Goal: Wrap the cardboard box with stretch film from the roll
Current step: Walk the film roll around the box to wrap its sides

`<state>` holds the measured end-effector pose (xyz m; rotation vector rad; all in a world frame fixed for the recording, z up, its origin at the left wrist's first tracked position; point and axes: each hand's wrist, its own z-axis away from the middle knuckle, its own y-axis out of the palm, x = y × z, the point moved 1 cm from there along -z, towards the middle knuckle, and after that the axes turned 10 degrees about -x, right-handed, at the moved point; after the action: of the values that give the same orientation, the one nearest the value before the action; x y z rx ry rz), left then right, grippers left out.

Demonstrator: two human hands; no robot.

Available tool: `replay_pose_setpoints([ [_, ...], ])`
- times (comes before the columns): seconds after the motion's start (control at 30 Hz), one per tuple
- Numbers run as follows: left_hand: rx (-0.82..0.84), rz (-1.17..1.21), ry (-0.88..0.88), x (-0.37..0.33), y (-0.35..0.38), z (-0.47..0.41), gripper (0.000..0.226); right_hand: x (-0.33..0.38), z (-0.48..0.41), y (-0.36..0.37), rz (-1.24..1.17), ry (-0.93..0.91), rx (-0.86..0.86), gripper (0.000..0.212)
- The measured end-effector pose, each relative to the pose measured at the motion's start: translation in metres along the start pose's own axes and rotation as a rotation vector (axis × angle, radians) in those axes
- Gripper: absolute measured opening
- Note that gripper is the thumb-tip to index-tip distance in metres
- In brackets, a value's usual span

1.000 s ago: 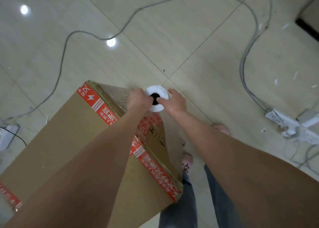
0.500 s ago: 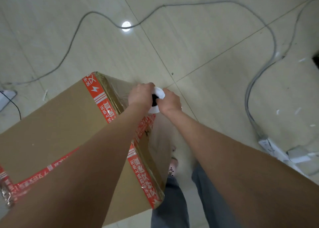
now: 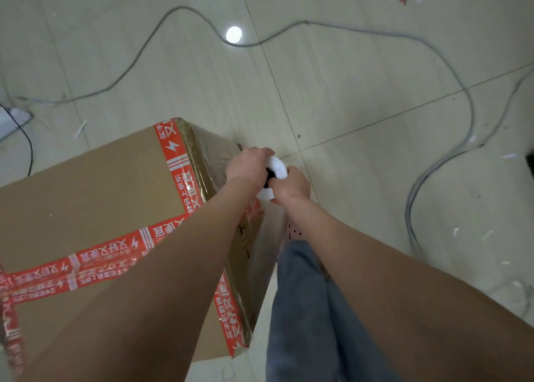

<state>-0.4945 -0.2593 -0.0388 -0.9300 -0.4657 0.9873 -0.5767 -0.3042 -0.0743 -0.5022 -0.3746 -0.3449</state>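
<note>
A tall cardboard box (image 3: pixel 95 196) with red printed tape stands on the tiled floor, filling the lower left. Clear stretch film clings to its far side and right side. The white film roll (image 3: pixel 276 169) with a dark core stands upright beside the box's far right corner. My left hand (image 3: pixel 249 164) grips the roll from the left. My right hand (image 3: pixel 291 184) grips it from the right. A sheet of film runs from the roll down along the box's right side. Both hands hide most of the roll.
Grey cables (image 3: pixel 450 150) snake over the floor behind and to the right of the box. A black cable (image 3: pixel 27 141) and a white object lie at the left edge. My legs in grey trousers (image 3: pixel 306 309) stand right of the box. Small scraps litter the floor.
The view has swung round the box, showing more of its top. Both hands keep hold of the roll beside the far right corner, now pressed closer together over it.
</note>
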Motion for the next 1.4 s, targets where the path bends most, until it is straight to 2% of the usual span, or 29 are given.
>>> replay_pose_setpoints([
  [0.2,-0.027,0.002,-0.038,0.008,-0.017,-0.024,0.027,0.028,-0.006,-0.013,0.189,-0.197,-0.087,0.026],
  [0.27,-0.046,0.109,-0.132,0.015,-0.018,-0.03,0.019,0.04,-0.01,-0.016,0.251,-0.235,-0.13,0.027],
  [0.37,-0.08,0.273,-0.321,0.024,-0.02,-0.034,0.023,0.058,-0.015,-0.02,0.238,-0.288,-0.131,0.027],
  [0.5,-0.096,0.434,-0.488,0.033,-0.033,-0.048,0.027,0.074,-0.025,-0.013,0.121,-0.203,-0.014,0.049],
  [0.6,-0.11,0.52,-0.548,0.04,-0.042,-0.06,0.026,0.083,-0.029,0.002,0.091,-0.16,0.05,0.05],
  [0.7,-0.113,0.391,-0.484,0.048,-0.048,-0.069,0.031,0.095,-0.032,0.015,0.048,-0.143,0.049,0.056],
  [0.87,-0.097,0.026,-0.191,0.052,-0.066,-0.084,0.03,0.111,-0.031,0.032,-0.027,-0.058,0.017,0.048],
  [1.0,-0.029,-0.117,0.053,0.054,-0.065,-0.097,0.044,0.118,-0.026,0.043,-0.012,-0.067,0.026,0.037],
  [1.07,-0.037,-0.161,0.116,0.054,-0.065,-0.101,0.045,0.119,-0.026,0.046,-0.028,-0.043,0.021,0.043],
  [1.17,-0.013,-0.237,0.186,0.055,-0.065,-0.107,0.034,0.119,-0.03,0.047,0.01,-0.029,0.031,0.053],
  [1.27,0.012,-0.248,0.178,0.06,-0.071,-0.113,0.03,0.124,-0.035,0.046,0.082,-0.106,-0.004,0.037],
  [1.4,-0.018,-0.121,0.047,0.079,-0.076,-0.121,0.031,0.143,-0.039,0.048,0.2,-0.252,0.003,0.029],
])
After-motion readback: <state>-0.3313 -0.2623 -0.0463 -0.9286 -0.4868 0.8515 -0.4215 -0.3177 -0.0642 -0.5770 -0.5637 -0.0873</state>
